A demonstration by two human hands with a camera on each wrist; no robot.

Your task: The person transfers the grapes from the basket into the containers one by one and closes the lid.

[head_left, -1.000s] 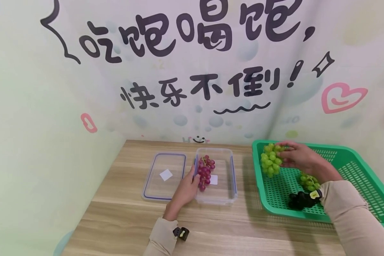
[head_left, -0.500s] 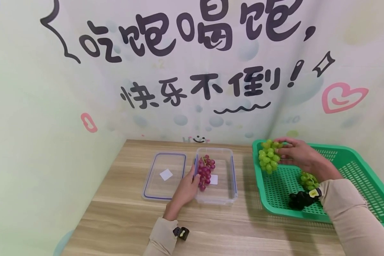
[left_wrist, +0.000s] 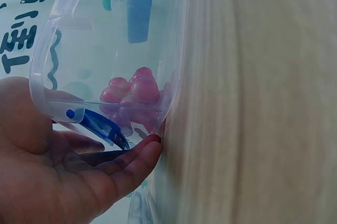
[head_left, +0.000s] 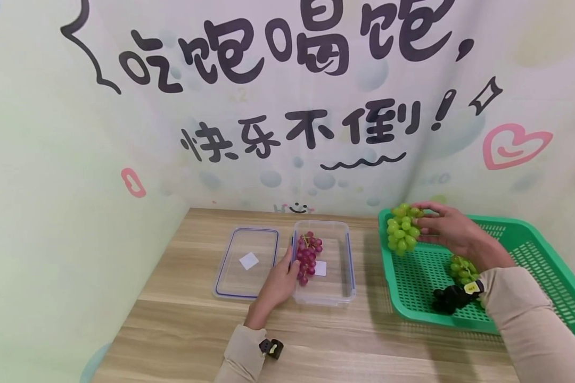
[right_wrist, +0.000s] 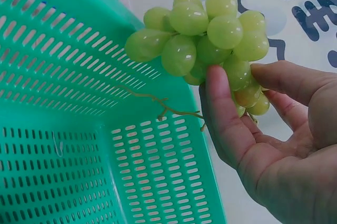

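My right hand (head_left: pixel 443 229) pinches a bunch of green grapes (head_left: pixel 402 229) and holds it up over the far left corner of the green basket (head_left: pixel 388 266). In the right wrist view, thumb and fingers close on the green grapes (right_wrist: pixel 210 34), and a bare stem (right_wrist: pixel 174 109) trails over the basket. My left hand (head_left: pixel 280 279) grips the left wall of a clear plastic food container (head_left: pixel 333 292). A bunch of red grapes (head_left: pixel 307 258) lies inside, along that wall. In the left wrist view, the fingers (left_wrist: pixel 137 166) lie outside the wall, beside a blue-edged clip (left_wrist: pixel 102 126).
A clear lid with a blue seal (head_left: pixel 230 290) lies left of the container on the wooden table (head_left: pixel 182 330). More green grapes (head_left: pixel 462 270) and some black grapes (head_left: pixel 448 300) sit in the basket. A printed wall (head_left: pixel 268 186) stands behind.
The right hand has risen slightly with the green grapes, which now hang a little higher over the basket's far left corner. The left hand and the container stay in place.
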